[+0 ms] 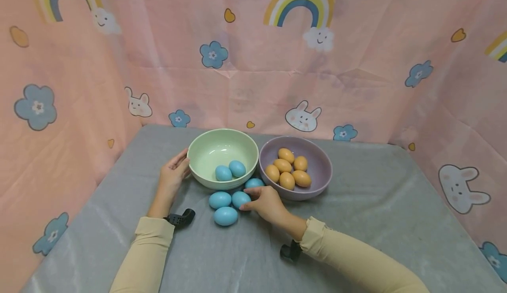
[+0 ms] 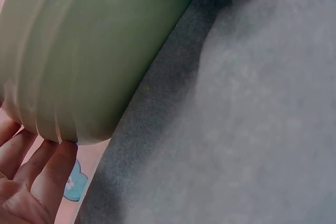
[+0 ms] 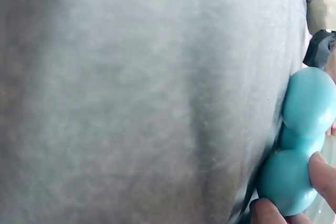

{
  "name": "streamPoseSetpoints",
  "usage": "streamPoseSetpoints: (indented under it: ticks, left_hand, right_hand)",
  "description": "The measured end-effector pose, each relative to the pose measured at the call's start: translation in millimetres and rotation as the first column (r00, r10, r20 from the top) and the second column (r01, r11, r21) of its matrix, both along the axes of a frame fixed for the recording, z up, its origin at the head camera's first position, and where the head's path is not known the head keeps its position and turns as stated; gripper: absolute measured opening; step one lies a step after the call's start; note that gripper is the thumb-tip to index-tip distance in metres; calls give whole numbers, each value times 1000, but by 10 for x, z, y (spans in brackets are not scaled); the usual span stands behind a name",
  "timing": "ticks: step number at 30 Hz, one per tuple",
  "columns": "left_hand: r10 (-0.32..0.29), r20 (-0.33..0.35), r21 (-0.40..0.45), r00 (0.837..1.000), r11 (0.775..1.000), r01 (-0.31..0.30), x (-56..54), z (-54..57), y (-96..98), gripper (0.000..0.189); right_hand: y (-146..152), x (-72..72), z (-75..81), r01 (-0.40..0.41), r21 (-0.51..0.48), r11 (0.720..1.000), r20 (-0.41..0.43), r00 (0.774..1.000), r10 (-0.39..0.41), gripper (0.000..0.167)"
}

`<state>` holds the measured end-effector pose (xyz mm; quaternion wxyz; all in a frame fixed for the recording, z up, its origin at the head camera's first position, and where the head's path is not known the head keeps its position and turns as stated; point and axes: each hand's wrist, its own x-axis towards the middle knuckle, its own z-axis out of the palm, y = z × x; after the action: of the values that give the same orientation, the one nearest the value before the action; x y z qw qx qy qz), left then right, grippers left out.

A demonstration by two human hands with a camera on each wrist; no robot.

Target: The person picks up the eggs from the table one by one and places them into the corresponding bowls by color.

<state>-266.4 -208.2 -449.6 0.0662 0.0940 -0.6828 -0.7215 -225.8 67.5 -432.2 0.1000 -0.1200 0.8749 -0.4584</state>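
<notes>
Thumb and fingers of my right hand (image 1: pixel 269 205) pinch a blue egg (image 1: pixel 240 199) in front of the bowls. The right wrist view shows the thumb on one side of that egg (image 3: pixel 286 182) and fingertips at its lower end. Beside it on the cloth are two blue eggs, one farther back (image 1: pixel 219 200) and one nearer (image 1: pixel 225 216). Another blue egg (image 1: pixel 254 183) is partly hidden behind the right hand. My left hand (image 1: pixel 172 174) rests its fingertips against the outer left wall of the light green bowl (image 1: pixel 210 152), which holds two blue eggs.
A purple bowl (image 1: pixel 321 170) with several orange-brown eggs (image 1: pixel 282 166) stands right beside the green one. Grey cloth (image 1: pixel 376 214) covers the table. Pink patterned curtains (image 1: pixel 253 86) enclose the back and sides. Each wrist wears a black camera mount (image 1: pixel 182 217).
</notes>
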Motion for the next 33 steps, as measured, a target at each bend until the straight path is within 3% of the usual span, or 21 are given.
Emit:
streamPoseSetpoints:
  ticks: [10,18,28,33]
  left_hand:
    - [-4,-14,4,1000,1000,4,22,9,-12,48]
    - [-5,-9,18,1000,1000,5,27,15,-15,48]
    - [-8,-9,12,1000,1000,8,13,18,-15,48]
    - [-10,-8,11,1000,1000,10,15,20,-4,48]
  right_hand:
    - [114,21,157,-2,-87,996,68,998,8,43]
    - [143,12,393,0,-117,993,86,996,10,43]
    - [38,-82,628,-9,-119,993,45,999,14,47]
    - [-81,-152,690,21,-128,992,64,998,-13,48]
